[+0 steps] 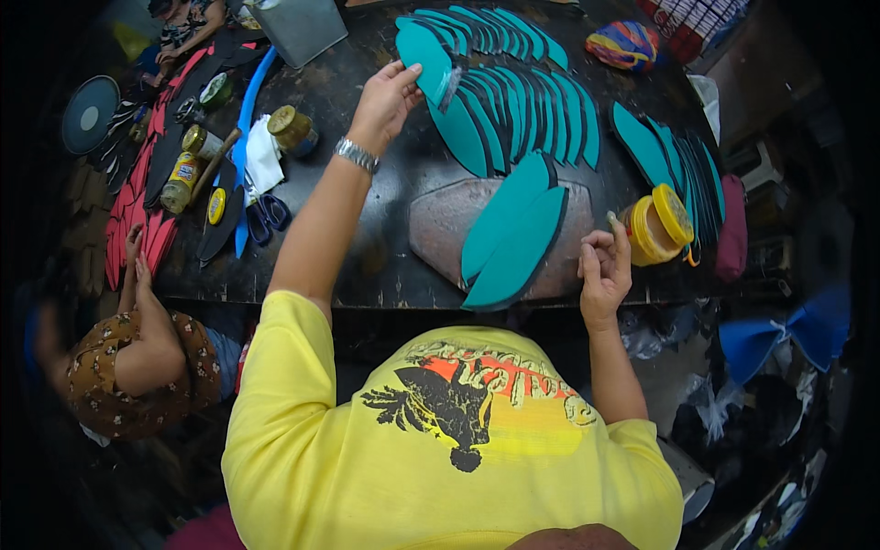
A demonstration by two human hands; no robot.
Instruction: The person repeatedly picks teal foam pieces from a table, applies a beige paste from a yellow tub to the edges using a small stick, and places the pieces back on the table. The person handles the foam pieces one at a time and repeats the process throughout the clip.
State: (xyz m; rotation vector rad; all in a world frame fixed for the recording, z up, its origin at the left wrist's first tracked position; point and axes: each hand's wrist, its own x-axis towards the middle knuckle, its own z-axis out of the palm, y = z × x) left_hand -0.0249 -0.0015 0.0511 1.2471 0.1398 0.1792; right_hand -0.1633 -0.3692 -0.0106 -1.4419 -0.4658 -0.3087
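Note:
My left hand (390, 103), with a metal-banded watch on its wrist, reaches to the far rows and pinches the edge of a rounded teal sole piece (423, 57). A shiny translucent patch shows at that piece's right edge. My right hand (605, 275) is raised over the near table edge, fingers curled. A small pale tip shows at its index finger; what it is I cannot make out. Just right of this hand is a tilted yellow jar (653, 231) of tan paste. Two overlapping teal sole pieces (515, 240) lie on a brownish slab (438, 220) before me.
Rows of teal and black sole pieces (527, 115) fan out at the back, more (678, 165) at right. Several jars (291, 133), blue scissors (268, 218) and red strips (151, 170) lie left. A grey metal bin (298, 32) stands behind. Other people sit at the left.

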